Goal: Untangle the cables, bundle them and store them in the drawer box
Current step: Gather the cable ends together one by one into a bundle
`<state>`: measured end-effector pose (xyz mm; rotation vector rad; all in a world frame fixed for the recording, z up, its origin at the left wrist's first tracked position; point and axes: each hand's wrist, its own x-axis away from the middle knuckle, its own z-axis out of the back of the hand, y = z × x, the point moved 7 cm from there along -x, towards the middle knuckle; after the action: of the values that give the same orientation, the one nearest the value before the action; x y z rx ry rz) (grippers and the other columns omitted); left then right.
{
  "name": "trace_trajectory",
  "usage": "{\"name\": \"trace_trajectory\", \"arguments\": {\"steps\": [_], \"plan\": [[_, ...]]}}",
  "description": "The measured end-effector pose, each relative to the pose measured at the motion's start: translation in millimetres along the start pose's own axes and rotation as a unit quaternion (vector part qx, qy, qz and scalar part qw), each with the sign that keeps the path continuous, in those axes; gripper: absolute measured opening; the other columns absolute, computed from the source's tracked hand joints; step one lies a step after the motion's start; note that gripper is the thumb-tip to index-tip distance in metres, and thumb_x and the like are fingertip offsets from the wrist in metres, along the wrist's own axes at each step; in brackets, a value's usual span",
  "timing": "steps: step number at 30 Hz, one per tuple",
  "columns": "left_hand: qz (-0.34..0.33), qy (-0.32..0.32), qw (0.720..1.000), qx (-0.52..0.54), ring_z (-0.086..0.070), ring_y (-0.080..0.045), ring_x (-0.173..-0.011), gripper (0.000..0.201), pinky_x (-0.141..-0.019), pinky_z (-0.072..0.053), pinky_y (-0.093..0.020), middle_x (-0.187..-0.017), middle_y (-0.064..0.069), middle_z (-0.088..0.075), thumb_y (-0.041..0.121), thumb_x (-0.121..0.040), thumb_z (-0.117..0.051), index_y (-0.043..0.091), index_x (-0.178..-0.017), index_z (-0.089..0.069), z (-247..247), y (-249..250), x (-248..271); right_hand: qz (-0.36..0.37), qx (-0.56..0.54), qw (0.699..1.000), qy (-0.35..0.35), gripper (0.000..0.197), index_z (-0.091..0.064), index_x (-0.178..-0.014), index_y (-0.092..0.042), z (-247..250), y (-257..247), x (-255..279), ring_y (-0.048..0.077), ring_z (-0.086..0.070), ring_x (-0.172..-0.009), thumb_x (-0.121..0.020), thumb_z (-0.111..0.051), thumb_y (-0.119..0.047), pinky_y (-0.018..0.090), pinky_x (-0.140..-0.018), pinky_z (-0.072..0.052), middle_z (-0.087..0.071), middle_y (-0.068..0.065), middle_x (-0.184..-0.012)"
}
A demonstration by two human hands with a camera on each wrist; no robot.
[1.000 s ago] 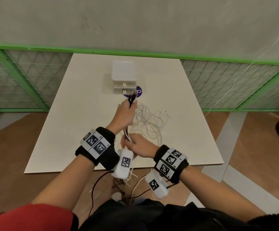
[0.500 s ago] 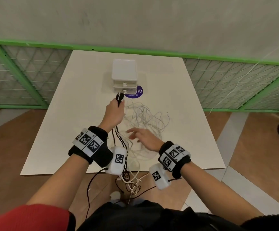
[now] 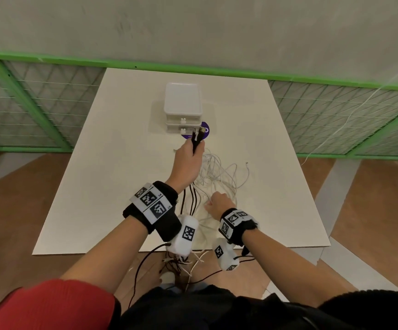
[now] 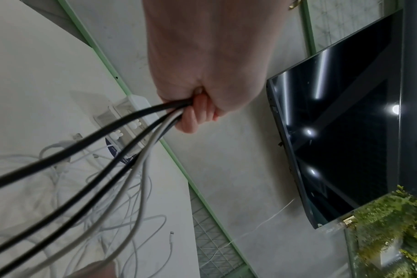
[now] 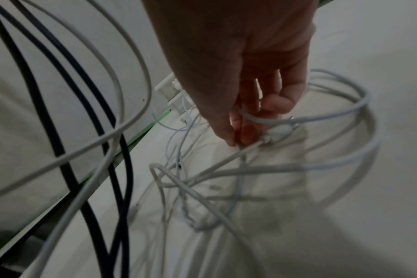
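Just ahead of the left hand (image 3: pixel 188 160), which grips black cables (image 4: pixel 90 139), drawer box (image 3: pixel 183 108); right hand (image 5: pixel 240 94) pinches white cables (image 3: pixel 219 172) on tabletop (image 3: pixel 112 186).

1. Worktop (image 3: pixel 126 163): matt off-white board, smooth.
2. Drawer box (image 3: pixel 183 103): translucent white plastic, slight sheen.
3. White cables (image 3: pixel 219 172): smooth, semi-matt sheathing.
4. Black cables (image 4: pixel 88 139): smooth sheathing, slight gloss.
5. Floor (image 3: pixel 9 215): brown wood-look panels.
6. Screen (image 4: pixel 341 135): glossy black, reflective.
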<state>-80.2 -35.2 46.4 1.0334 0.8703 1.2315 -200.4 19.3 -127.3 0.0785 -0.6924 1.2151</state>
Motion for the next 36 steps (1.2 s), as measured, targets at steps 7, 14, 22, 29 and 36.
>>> {"name": "trace_trajectory", "arguments": {"steps": [7, 14, 22, 29, 36], "plan": [[0.032, 0.003, 0.999, -0.011, -0.041, -0.007, -0.053, 0.026, -0.045, -0.031, -0.015, -0.064, 0.005, -0.045, 0.021, -0.1, -0.037, 0.003, -0.102, -0.056, -2, -19, -13, 0.098, -0.174, 0.969, 0.144, 0.019, -0.052, -0.088, -0.008, 53, -17, 7, 0.025, -0.061, -0.075, -0.092, -0.05, -0.026, 0.037, -0.069, -0.049, -0.069, 0.011, -0.085], [0.046, 0.023, 0.998, -0.025, -0.045, -0.015, -0.068, 0.018, -0.057, -0.032, -0.021, -0.068, 0.005, -0.045, 0.021, -0.097, -0.045, 0.006, -0.088, -0.048, 0, -27, -20, 0.183, -0.304, 0.91, 0.214, 0.009, -0.058, -0.093, -0.011, 106, -51, 15, -0.003, -0.053, -0.047, -0.09, -0.059, -0.02, 0.016, -0.056, -0.042, -0.063, -0.001, -0.065], [0.051, 0.017, 0.999, -0.006, -0.049, -0.012, -0.066, 0.016, -0.061, -0.036, -0.024, -0.068, 0.007, -0.053, 0.022, -0.09, -0.058, 0.007, -0.088, -0.063, 2, -36, -21, 0.231, -0.414, 0.858, 0.196, 0.023, -0.07, -0.09, -0.006, 120, -65, 23, 0.014, -0.048, -0.047, -0.095, -0.052, -0.019, 0.02, -0.047, -0.043, -0.061, 0.002, -0.064], [0.092, 0.052, 0.991, 0.083, -0.057, -0.015, -0.073, 0.007, -0.078, -0.051, -0.04, -0.069, 0.006, -0.061, 0.021, -0.083, -0.066, 0.016, -0.078, -0.066, 7, -44, -22, 0.222, -0.507, 0.828, 0.094, 0.028, -0.062, -0.099, 0.004, 110, -70, 21, 0.012, -0.052, -0.052, -0.098, -0.042, -0.015, 0.022, -0.052, -0.049, -0.058, 0.011, -0.075], [0.144, 0.096, 0.983, 0.066, -0.048, -0.02, -0.065, 0.018, -0.07, -0.049, -0.036, -0.06, 0.001, -0.049, 0.016, -0.085, -0.061, 0.012, -0.068, -0.054, 23, -55, -28, 0.155, -0.406, 0.861, 0.265, 0.015, -0.063, -0.087, -0.006, 137, -42, 4, 0.0, -0.054, -0.051, -0.093, -0.052, -0.014, 0.018, -0.054, -0.046, -0.059, -0.003, -0.067]]}}
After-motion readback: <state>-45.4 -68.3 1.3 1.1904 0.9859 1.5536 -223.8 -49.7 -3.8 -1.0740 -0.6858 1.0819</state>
